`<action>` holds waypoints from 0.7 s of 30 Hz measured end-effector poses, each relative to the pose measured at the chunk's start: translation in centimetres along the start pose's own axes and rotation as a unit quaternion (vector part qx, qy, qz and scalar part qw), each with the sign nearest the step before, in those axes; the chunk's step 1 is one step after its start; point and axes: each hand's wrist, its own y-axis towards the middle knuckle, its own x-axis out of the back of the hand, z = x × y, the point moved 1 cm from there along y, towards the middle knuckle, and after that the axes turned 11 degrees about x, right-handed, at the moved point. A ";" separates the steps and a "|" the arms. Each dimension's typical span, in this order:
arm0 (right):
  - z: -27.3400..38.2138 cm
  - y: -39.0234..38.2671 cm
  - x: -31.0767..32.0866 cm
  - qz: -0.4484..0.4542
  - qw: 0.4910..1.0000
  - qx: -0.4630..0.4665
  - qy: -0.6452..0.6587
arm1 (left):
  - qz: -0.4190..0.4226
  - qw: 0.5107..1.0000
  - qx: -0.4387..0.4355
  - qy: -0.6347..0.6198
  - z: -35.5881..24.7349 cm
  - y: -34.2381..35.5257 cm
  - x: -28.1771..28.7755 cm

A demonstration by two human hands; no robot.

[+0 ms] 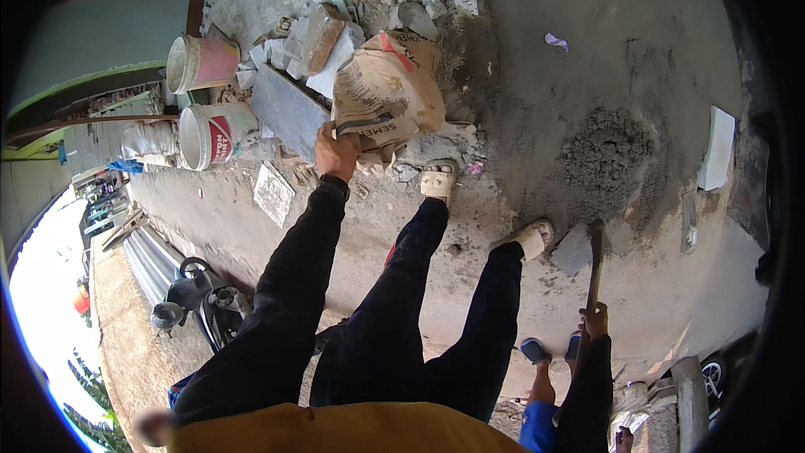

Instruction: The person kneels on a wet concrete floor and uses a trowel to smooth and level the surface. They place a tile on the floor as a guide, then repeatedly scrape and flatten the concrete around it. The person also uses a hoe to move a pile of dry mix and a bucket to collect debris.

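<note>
My left hand, fingers closed, grips the near edge of a crumpled brown paper cement sack. The sack bulges over rubble, and its contents are hidden. Off to the right, my right hand is wrapped round the wooden handle of a hoe. A flat grey plate, apparently its blade, lies on the ground left of the handle. Just beyond the handle's far end spreads a patch of wet grey mortar mix. My sandalled feet stand between the sack and the mix.
Broken bricks and a dark slab lie beside the sack. Two used buckets, one pink, one white, rest at left. A motorbike stands lower left. Another person's blue-sandalled foot is near the hoe. A white block lies far right.
</note>
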 end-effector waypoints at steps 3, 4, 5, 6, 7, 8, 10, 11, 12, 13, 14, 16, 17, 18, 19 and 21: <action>5.4 -0.9 -0.1 -0.069 0.938 -0.038 -0.336 | 0.038 0.994 -0.068 0.080 -1.9 3.7 4.7; 8.9 -1.3 -1.5 -0.111 0.937 -0.005 -0.332 | 0.041 0.990 -0.094 0.101 -2.7 4.6 6.1; 13.2 -1.5 -2.9 -0.146 0.933 0.020 -0.327 | 0.064 0.985 -0.098 0.123 -3.5 5.5 7.1; 18.0 -1.9 -4.6 -0.153 0.942 0.111 -0.278 | 0.078 0.980 -0.116 0.141 -4.2 6.3 8.1; 23.4 -2.1 -7.5 -0.159 0.940 0.202 -0.225 | 0.092 0.974 -0.135 0.160 -4.7 6.8 9.0; 29.0 -2.2 -11.0 -0.134 0.919 0.299 -0.218 | 0.107 0.970 -0.144 0.163 -5.1 7.3 9.6; 39.4 -3.2 -19.0 -0.093 0.842 0.473 -0.242 | 0.130 0.962 -0.165 0.174 -5.5 8.3 10.4; 44.1 -3.7 -23.1 -0.065 0.821 0.509 -0.248 | 0.144 0.955 -0.172 0.192 -5.6 8.8 10.6; 48.2 -4.1 -26.6 -0.042 0.815 0.527 -0.237 | 0.154 0.953 -0.183 0.185 -5.5 9.1 10.8; 51.5 -4.6 -29.6 -0.041 0.830 0.492 -0.259 | 0.159 0.952 -0.187 0.184 -5.4 9.5 10.9; 54.4 -4.8 -31.9 -0.041 0.840 0.466 -0.274 | 0.159 0.950 -0.202 0.178 -5.4 9.9 11.0; 58.3 -4.6 -34.2 -0.014 0.841 0.440 -0.314 | 0.176 0.944 -0.204 0.191 -5.1 10.5 11.2; 59.3 -4.8 -35.1 -0.016 0.838 0.434 -0.331 | 0.181 0.944 -0.203 0.188 -4.9 10.7 11.2; 60.0 -4.7 -35.3 -0.002 0.823 0.447 -0.352 | 0.177 0.945 -0.206 0.183 -4.8 10.8 11.2; 60.3 -4.7 -35.2 -0.005 0.804 0.467 -0.369 | 0.170 0.951 -0.210 0.154 -4.6 10.7 11.2; 60.7 -4.7 -34.0 -0.005 0.790 0.480 -0.381 | 0.172 0.955 -0.192 0.149 -4.2 10.3 11.0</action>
